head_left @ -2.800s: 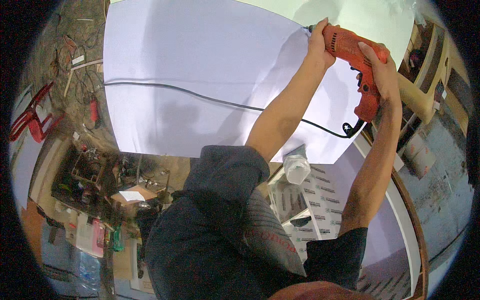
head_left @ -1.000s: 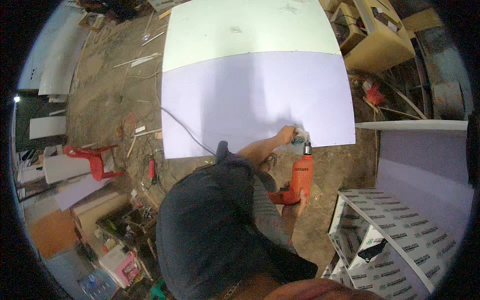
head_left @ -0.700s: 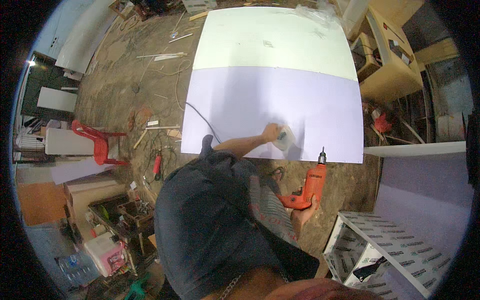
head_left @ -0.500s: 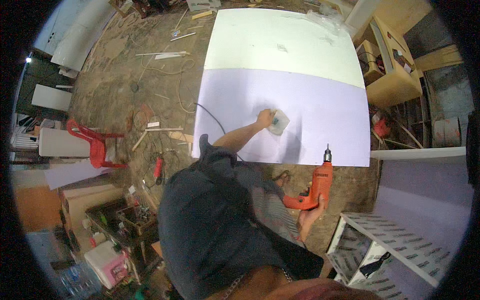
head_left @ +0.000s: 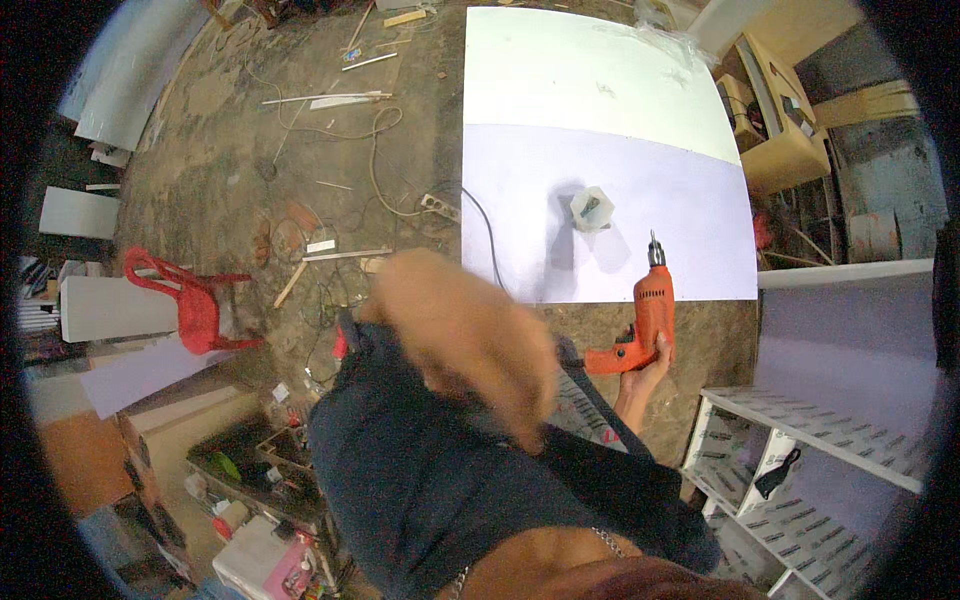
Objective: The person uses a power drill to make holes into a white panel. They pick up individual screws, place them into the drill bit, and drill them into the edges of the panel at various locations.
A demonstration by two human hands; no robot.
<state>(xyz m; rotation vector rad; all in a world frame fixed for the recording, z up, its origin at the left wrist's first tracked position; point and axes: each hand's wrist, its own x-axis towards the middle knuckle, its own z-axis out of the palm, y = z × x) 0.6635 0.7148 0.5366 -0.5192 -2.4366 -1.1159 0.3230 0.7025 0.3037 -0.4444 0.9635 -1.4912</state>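
My right hand is wrapped round the body of an orange power drill. A metal bit in its chuck points away from me, over the near right edge of a large white and pale lilac panel. My left arm is bent up close in front of my chest. The left hand is smeared by motion, and its fingers cannot be made out. On the panel stands a small translucent container with some small dark pieces in it, apart from both hands.
A power strip and cables lie left of the panel, with wood strips beyond. A red plastic chair stands at the left. White shelving is at the right, a wooden cabinet behind it. A cluttered tool tray sits lower left.
My left hand has left the translucent container and drawn back to my chest. The container stays on the panel. My right hand still holds the drill, and the view has shifted slightly.
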